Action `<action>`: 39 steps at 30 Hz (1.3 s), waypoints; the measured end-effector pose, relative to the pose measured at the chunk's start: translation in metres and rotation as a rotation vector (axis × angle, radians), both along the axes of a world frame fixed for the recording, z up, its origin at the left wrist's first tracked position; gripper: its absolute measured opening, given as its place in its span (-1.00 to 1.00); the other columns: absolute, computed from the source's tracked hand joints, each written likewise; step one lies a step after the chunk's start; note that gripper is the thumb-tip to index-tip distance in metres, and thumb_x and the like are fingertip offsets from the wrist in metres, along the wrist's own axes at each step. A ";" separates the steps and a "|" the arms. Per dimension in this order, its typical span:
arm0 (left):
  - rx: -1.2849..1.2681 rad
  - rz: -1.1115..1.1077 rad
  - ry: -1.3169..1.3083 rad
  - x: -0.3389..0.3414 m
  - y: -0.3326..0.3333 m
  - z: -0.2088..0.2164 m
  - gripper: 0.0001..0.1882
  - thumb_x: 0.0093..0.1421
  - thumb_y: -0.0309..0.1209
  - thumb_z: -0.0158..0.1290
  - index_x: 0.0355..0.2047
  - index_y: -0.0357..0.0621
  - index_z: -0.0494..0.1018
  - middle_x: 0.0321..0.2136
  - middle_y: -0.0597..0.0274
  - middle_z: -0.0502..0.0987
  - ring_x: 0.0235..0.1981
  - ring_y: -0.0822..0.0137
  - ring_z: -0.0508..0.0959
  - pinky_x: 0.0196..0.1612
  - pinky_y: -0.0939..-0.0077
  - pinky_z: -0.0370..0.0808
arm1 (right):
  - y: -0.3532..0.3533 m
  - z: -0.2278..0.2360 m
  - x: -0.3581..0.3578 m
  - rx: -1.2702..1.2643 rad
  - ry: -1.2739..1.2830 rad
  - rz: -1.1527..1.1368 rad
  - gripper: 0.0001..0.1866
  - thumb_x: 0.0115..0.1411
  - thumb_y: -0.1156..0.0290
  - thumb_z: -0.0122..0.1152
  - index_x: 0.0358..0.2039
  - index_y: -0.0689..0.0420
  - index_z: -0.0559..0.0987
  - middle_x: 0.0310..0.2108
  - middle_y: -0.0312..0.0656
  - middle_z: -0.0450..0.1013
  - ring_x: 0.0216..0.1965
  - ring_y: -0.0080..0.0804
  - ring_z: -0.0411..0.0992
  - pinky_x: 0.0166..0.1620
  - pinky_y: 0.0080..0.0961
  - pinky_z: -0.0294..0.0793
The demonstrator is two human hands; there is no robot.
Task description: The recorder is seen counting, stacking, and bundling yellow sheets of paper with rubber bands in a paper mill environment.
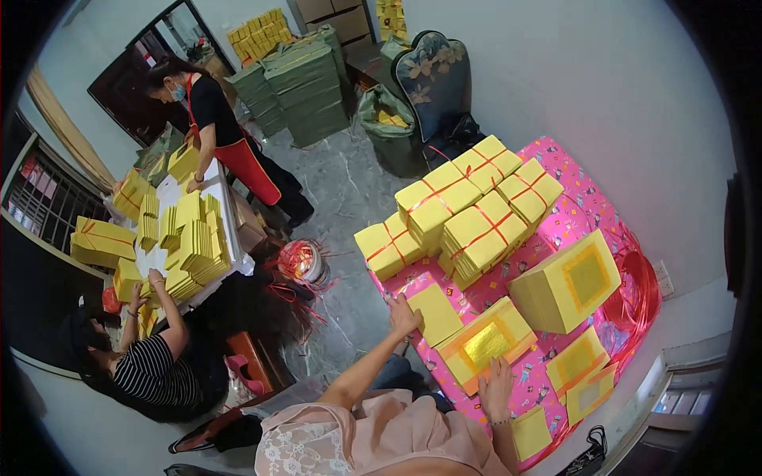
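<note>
My left hand [403,314] grips the left edge of a small stack of plain yellow paper [436,314] at the near side of the pink-covered table [413,284]. Fingers stretched out, my right hand [498,387] rests at the near edge of a larger yellow paper stack [516,321]. On top of that stack lies a sheet with a shiny gold foil square [486,344] and orange borders. Just behind it stands a tall yellow paper block [565,282], tilted, with an orange-framed square on its face.
Yellow bundles tied with red ribbon [486,226] are stacked at the table's far side. Loose sheets [577,361] and red ribbon strands [635,297] lie at the right. Two people work at a white table [232,238] on the left. A floral chair [432,83] stands behind.
</note>
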State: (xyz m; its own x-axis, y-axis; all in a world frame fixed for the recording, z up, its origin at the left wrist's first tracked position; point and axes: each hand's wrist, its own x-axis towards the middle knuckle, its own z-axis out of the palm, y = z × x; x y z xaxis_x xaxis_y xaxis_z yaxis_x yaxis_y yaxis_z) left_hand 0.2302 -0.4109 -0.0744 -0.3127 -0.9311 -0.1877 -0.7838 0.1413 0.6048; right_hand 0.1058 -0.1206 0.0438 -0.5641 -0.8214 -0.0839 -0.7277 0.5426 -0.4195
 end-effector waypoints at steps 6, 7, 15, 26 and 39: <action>0.307 -0.076 0.616 0.008 0.017 0.039 -0.66 0.17 -0.45 0.03 -0.04 -0.27 0.34 -0.29 0.01 0.45 -0.34 0.21 0.52 -0.30 0.37 0.52 | -0.043 0.033 0.025 -0.137 -0.008 -0.137 -0.53 0.20 0.41 0.08 0.11 0.29 0.34 0.13 0.15 0.21 0.19 0.08 0.17 0.20 -0.10 0.16; 0.509 -0.075 0.725 0.011 0.022 0.057 -0.72 0.21 -0.44 0.00 -0.07 -0.25 0.37 -0.35 0.12 0.47 -0.36 0.30 0.51 -0.32 0.48 0.50 | -0.062 0.042 0.033 -0.229 -0.052 -0.167 -0.57 0.23 0.41 0.04 0.10 0.29 0.36 0.12 0.15 0.22 0.18 0.07 0.18 0.21 -0.12 0.16; 1.387 -0.345 1.177 0.068 -0.042 0.184 -0.50 0.37 -0.14 -0.20 0.22 -0.13 0.21 0.10 0.10 0.37 0.11 0.27 0.38 0.14 0.39 0.34 | -0.250 0.081 0.118 -0.496 -0.116 0.334 -0.41 0.17 0.26 0.10 0.21 0.11 0.30 0.21 0.04 0.18 0.29 0.02 0.06 0.33 -0.02 -0.10; 0.893 -0.207 0.914 0.073 -0.181 0.205 -0.51 0.37 -0.12 -0.18 0.18 -0.15 0.27 0.04 0.12 0.44 0.00 0.34 0.47 0.05 0.43 0.39 | -0.249 0.066 0.092 -0.489 -0.162 -0.050 -0.62 0.17 0.48 0.12 0.03 0.16 0.47 0.02 -0.01 0.36 0.08 -0.04 0.33 0.13 -0.16 0.29; 0.682 -0.365 0.786 -0.005 -0.266 0.211 -0.64 0.30 -0.32 -0.01 0.07 -0.18 0.37 -0.03 0.15 0.48 -0.09 0.37 0.51 -0.06 0.48 0.46 | -0.319 0.149 0.021 -0.535 -0.007 -0.301 -0.86 0.17 0.48 0.15 -0.25 0.19 0.55 -0.34 -0.14 0.45 -0.32 -0.25 0.47 -0.26 -0.39 0.45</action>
